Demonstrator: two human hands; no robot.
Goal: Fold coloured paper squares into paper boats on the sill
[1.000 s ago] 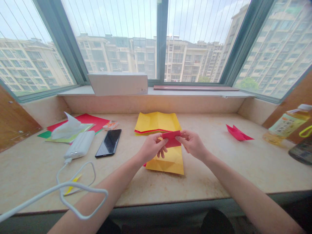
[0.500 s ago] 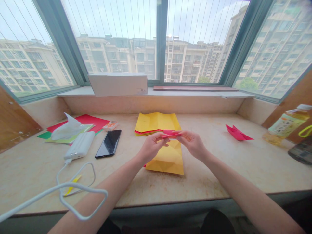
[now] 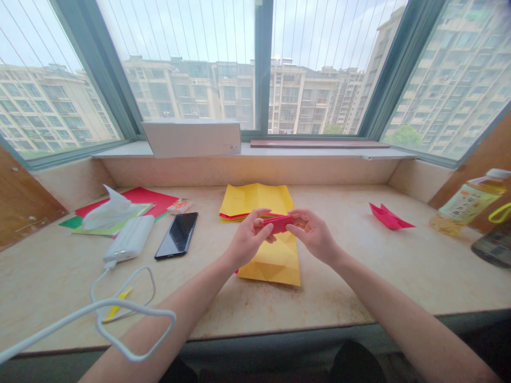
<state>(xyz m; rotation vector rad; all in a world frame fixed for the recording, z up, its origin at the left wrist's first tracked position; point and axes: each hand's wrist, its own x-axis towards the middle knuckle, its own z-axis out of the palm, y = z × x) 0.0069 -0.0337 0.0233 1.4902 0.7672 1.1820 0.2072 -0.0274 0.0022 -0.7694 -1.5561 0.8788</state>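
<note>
While both hands pinch a small folded red paper (image 3: 279, 223) above the counter (image 3: 359, 271), a fold is being worked at mid-frame.

Left hand (image 3: 247, 239) and right hand (image 3: 315, 234) each close their fingers on one end of the red paper, held just over a folded yellow sheet (image 3: 275, 260) at centre frame; the step in hand appears to be opening or creasing a pocket in the piece, and the next move likely calls for a steady pinch on both ends so the crease runs true. A finished-looking red fold (image 3: 389, 217) lies well apart at right. As to containers: a bottle (image 3: 467, 205) at the right edge holds yellowish liquid, and a white box (image 3: 194, 138) on the sill at upper centre is closed, its contents hidden. A phone (image 3: 178, 235) and power bank (image 3: 130, 238) lie at left.
</note>
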